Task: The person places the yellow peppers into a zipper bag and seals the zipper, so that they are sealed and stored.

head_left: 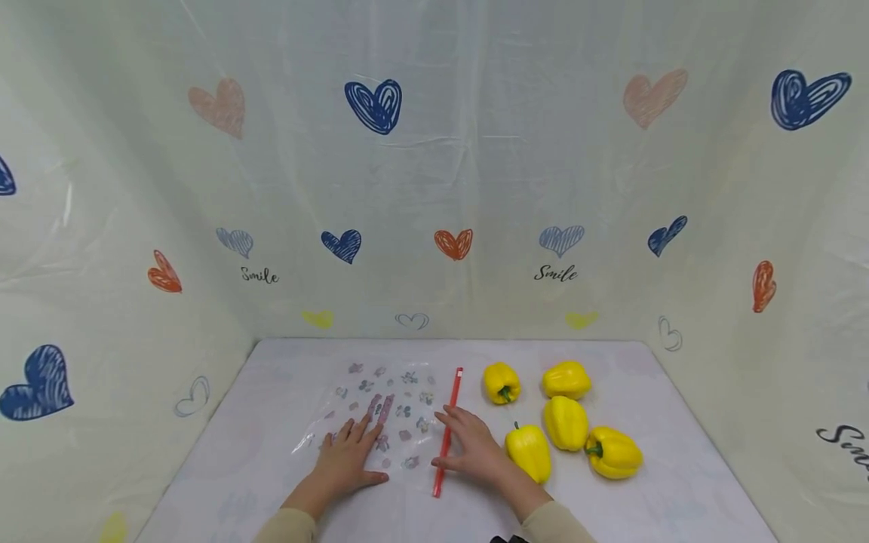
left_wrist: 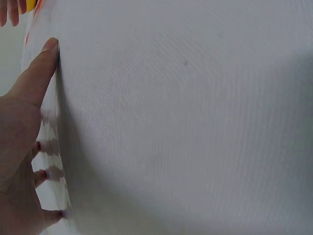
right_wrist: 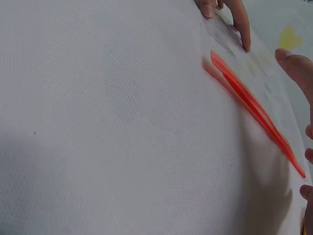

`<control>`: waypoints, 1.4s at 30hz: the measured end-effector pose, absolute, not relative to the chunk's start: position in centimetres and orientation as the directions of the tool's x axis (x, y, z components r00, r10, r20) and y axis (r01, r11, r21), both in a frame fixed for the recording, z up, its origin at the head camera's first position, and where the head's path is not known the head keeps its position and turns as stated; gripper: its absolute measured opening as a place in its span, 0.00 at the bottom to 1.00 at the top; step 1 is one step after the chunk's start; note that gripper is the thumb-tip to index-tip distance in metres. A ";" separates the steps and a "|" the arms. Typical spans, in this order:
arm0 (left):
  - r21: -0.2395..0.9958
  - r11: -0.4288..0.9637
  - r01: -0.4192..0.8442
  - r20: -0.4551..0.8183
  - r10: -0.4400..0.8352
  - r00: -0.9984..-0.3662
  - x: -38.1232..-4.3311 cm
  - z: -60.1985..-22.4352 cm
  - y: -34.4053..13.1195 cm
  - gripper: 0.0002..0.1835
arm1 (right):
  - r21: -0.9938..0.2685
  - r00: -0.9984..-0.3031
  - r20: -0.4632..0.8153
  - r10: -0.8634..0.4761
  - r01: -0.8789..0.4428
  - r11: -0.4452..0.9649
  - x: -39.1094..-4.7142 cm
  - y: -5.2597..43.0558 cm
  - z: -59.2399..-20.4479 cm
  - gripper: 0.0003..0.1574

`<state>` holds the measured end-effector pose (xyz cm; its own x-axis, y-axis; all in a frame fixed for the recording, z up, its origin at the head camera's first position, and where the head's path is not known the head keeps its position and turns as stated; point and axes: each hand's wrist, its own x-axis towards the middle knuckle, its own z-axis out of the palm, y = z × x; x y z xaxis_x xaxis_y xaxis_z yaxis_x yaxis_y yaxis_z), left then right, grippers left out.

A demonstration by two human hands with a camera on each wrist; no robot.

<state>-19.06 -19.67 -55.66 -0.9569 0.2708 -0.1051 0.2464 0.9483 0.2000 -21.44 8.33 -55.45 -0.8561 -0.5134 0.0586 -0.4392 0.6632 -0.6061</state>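
A clear plastic bag [head_left: 405, 435] printed with small coloured pictures lies flat on the table. My left hand [head_left: 348, 457] rests on it with fingers spread, its thumb [left_wrist: 45, 66] stretched out sideways in the left wrist view. Along the bag's right side lies a long, thin red strip [head_left: 455, 392], which looks like a plastic sealing rod. My right hand [head_left: 473, 446] is over this strip, thumb and fingers apart. In the right wrist view the red strip [right_wrist: 259, 111] lies beside the fingers, which are not closed round it.
Several yellow bell peppers stand or lie right of the strip; the nearest pepper [head_left: 529, 452] is beside my right forearm. A white cloth covers the table [head_left: 224, 483]. Pale curtains [head_left: 434, 181] printed with hearts hang behind it and at both sides.
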 end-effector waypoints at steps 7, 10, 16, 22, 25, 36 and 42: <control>0.190 0.930 0.315 -0.120 0.341 -0.933 -19.3 -55.5 -21.0 0.51 | -0.579 -0.854 0.087 -0.514 -0.463 0.671 -21.8 8.1 -55.6 0.50; 0.198 0.920 0.337 -0.130 0.366 -0.922 -19.2 -55.4 -21.6 0.51 | -0.557 -0.852 0.091 -0.515 -0.473 0.683 -22.0 8.1 -55.7 0.50; 0.230 0.895 0.382 -0.137 0.418 -0.898 -19.1 -55.3 -22.7 0.51 | -0.544 -0.844 0.094 -0.528 -0.487 0.683 -22.3 8.1 -56.1 0.50; 0.319 0.852 0.415 -0.089 0.463 -0.882 -19.1 -55.5 -23.9 0.51 | -0.575 -0.852 0.070 -0.519 -0.460 0.677 -22.4 8.0 -55.9 0.50; 0.326 0.842 0.430 -0.072 0.476 -0.877 -19.1 -55.5 -24.4 0.51 | -0.590 -0.860 0.062 -0.507 -0.441 0.676 -22.5 7.9 -55.8 0.50; 0.345 0.850 0.397 -0.154 0.468 -0.870 -19.1 -54.8 -25.2 0.51 | -0.679 -0.909 0.038 -0.415 -0.328 0.657 -23.2 7.7 -56.2 0.48; 0.312 0.858 0.409 -0.137 0.466 -0.874 -19.0 -54.5 -26.0 0.51 | -0.717 -0.909 0.025 -0.417 -0.307 0.626 -23.6 7.8 -56.6 0.47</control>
<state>-19.04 -26.02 -54.50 -0.8739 0.4665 -0.1368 0.4090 0.8576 0.3119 -23.58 7.82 -56.62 -0.9086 -0.4169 0.0247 -0.3069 0.6264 -0.7165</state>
